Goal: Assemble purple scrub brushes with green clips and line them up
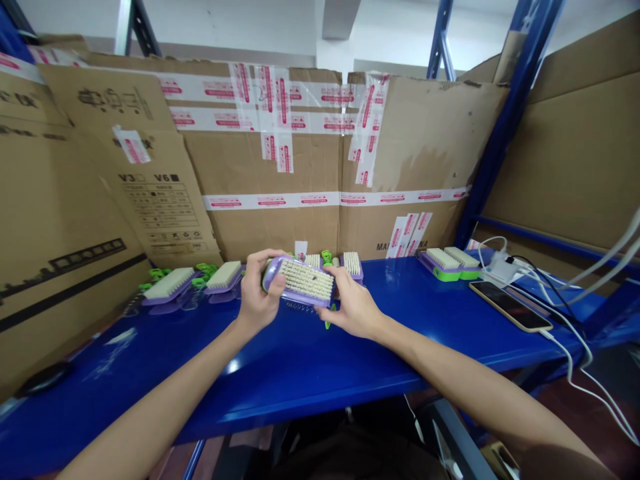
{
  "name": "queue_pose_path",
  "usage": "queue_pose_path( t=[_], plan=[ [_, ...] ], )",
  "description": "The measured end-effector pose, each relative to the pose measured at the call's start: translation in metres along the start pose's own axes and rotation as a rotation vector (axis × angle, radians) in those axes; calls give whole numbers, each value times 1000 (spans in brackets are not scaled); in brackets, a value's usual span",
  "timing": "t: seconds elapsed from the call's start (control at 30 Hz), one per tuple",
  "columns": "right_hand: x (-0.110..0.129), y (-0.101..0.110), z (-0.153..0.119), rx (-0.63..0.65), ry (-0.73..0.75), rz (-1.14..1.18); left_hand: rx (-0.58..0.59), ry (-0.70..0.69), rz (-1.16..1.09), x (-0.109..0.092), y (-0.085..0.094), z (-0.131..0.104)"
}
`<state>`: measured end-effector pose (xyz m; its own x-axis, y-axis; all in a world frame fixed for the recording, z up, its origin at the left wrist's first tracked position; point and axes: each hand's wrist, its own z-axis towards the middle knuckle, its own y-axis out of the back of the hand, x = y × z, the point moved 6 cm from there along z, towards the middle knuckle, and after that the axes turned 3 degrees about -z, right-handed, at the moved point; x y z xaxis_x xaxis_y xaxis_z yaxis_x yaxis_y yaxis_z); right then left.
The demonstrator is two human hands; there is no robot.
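Observation:
A purple scrub brush point(306, 280) with rows of cream bristles is held above the blue table, bristle side toward me and slightly tilted. My left hand point(261, 288) grips its left end, thumb over the front edge near the bristles. My right hand point(354, 301) closes around its right end, fingers on top and thumb below. A small green piece point(330, 318) shows just under the right hand; whether it belongs to the brush I cannot tell. Behind the hands, another bristled brush point(352, 264) lies on the table, partly hidden.
Similar brushes point(170, 283) with green parts lie at the back left, another brush point(224, 277) beside them. A purple and green pair point(445, 261) sits back right. A phone point(510, 307), charger point(500, 268) and cables occupy the right. Cardboard walls point(270, 233) enclose the blue table point(280, 387).

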<state>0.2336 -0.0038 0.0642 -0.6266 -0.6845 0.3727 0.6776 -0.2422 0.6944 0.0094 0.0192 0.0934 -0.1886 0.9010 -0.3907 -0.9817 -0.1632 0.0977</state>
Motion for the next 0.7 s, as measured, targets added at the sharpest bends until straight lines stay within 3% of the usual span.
queue_pose_path(
  t=[0.37,0.53,0.7],
  plan=[
    [-16,15,2,-144,-151,232,101,72,112,22,-2,-5],
    [-24,15,3,-214,-201,474,136,207,-22,28,-9,-8],
    [-34,7,7,-203,-296,689,113,381,-275,31,-19,-6]
  ],
)
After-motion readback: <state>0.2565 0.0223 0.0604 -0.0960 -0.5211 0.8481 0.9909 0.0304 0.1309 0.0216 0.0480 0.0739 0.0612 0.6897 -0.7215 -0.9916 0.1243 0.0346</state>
